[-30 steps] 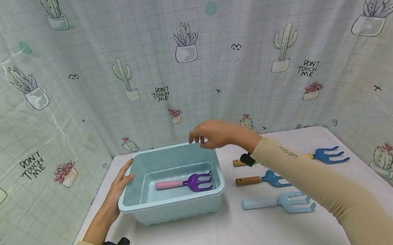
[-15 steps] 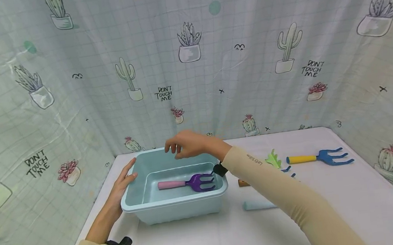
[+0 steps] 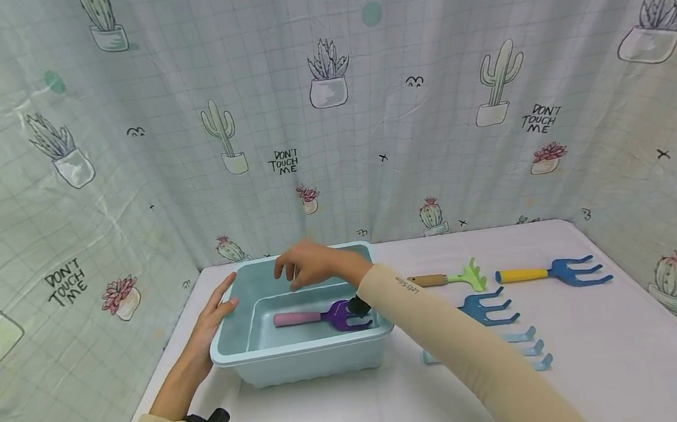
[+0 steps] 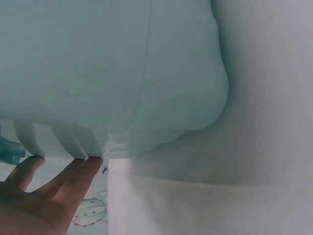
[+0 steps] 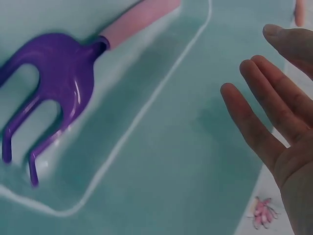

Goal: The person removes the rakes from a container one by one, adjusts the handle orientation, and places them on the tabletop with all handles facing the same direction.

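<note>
A light blue plastic tub (image 3: 301, 358) stands on the white table. In it lies a purple garden fork with a pink handle (image 3: 319, 315) (image 5: 58, 83). My right hand (image 3: 301, 265) (image 5: 274, 127) hovers open over the tub's far side, above the pink handle, holding nothing. My left hand (image 3: 215, 312) (image 4: 49, 191) rests with straight fingers against the tub's left wall (image 4: 122, 83).
Right of the tub lie a green rake with a wooden handle (image 3: 449, 278), a blue fork with a yellow handle (image 3: 555, 271), a blue fork (image 3: 487, 309) and a pale blue fork (image 3: 529, 346), partly hidden by my right arm. A cactus-print curtain (image 3: 326, 101) encloses the table.
My right hand has swung leftward from the tub's far right corner to above its middle and dropped lower. The left hand stays on the tub's left wall.
</note>
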A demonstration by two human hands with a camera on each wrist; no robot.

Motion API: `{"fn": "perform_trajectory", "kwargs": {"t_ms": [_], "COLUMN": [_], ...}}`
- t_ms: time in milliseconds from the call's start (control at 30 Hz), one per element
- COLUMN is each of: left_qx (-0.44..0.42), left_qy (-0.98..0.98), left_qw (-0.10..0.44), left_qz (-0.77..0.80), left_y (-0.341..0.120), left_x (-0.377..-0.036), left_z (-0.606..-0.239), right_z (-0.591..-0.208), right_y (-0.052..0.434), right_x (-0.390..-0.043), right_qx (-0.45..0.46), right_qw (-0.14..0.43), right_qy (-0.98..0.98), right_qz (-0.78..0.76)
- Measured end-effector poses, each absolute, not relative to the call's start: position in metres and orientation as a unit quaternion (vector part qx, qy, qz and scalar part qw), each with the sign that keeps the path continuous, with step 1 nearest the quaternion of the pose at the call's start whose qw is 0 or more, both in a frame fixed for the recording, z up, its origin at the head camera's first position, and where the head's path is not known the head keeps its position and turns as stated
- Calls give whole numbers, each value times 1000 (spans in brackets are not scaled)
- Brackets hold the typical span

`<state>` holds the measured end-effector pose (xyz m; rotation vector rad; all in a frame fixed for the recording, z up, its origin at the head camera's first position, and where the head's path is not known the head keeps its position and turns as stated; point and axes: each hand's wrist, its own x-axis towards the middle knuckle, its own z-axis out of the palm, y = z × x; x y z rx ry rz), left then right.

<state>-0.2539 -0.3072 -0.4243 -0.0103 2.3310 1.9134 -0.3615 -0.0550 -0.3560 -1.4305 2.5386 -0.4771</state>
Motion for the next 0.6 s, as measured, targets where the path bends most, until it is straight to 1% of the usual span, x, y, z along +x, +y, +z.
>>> {"fn": "perform_trajectory", "kwargs": {"t_ms": [367,600], "left_qx": [-5,-1], "left_qy": [772,780], "left_qw": [62,61], "left_qz": [633,623], "left_y": [-307,-308], "left_x": [-252,-253], "left_z": [-426,-423], "right_z": [-383,-391], "right_y": [-68,-73], "right_x": [-369,-373], "right_qx": [-445,-447], "right_qw": [186,214], "right_qy": [852,845], "right_qz": [-205,-201]}}
